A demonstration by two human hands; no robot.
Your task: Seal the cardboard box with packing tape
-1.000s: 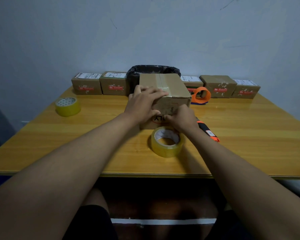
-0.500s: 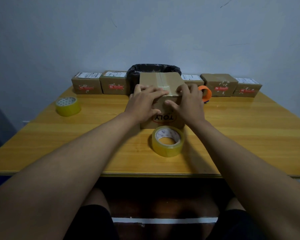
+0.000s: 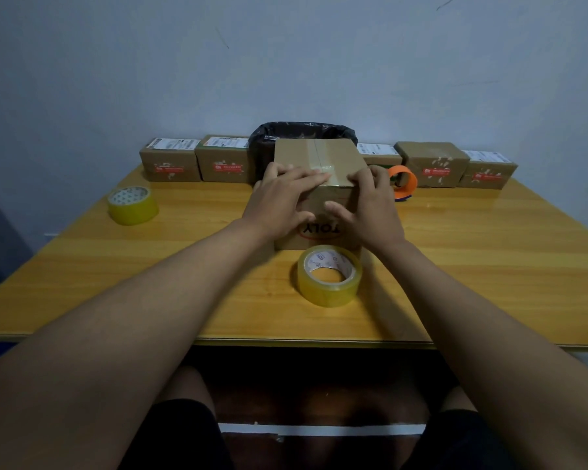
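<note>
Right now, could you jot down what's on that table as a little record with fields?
Box being sealed: cardboard box, centre, tape strip along its top
Left hand: flat on the box's near edge
Right hand: pressing the same edge
Nearest roll: tape roll, lying flat before the box
Second roll: yellow roll, far left
Back row: small parcels
Surface: wooden table

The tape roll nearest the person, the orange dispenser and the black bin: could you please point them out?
tape roll (image 3: 329,275), head view, near wall
orange dispenser (image 3: 403,180), head view, orange ring
black bin (image 3: 299,131), head view, liner rim
</note>
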